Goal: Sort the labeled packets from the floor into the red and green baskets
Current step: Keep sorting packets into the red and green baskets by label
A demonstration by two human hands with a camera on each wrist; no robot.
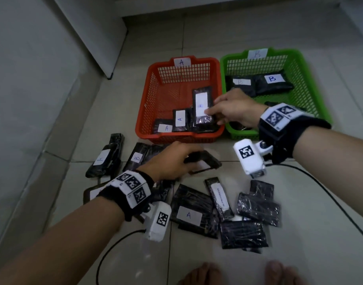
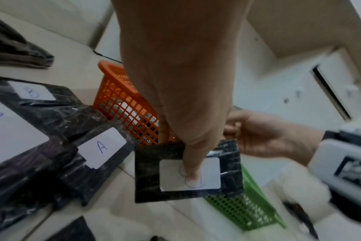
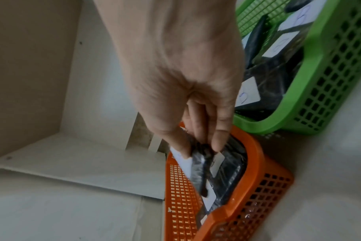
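Note:
The red basket (image 1: 176,138), tagged A, stands left of the green basket (image 1: 303,85), tagged B. My right hand (image 1: 214,115) pinches a black packet (image 1: 202,108) by its near end over the red basket; its white label is blurred. The right wrist view has that packet (image 3: 198,169) hanging on edge from thumb and fingers above the red basket (image 3: 258,163). My left hand (image 1: 188,161) grips another black packet (image 1: 205,163) low in front of the red basket. The thumb (image 2: 193,163) covers part of this packet's (image 2: 150,171) label.
Two A packets (image 1: 166,127) lie in the red basket and B packets (image 1: 272,79) in the green. Several packets lie on the tiles: an A (image 1: 188,214), a B (image 1: 137,157), one reading IN PROGRESS (image 1: 219,198). A black cable (image 1: 320,192) trails right. Bare feet (image 1: 207,272) are near. A wall stands left.

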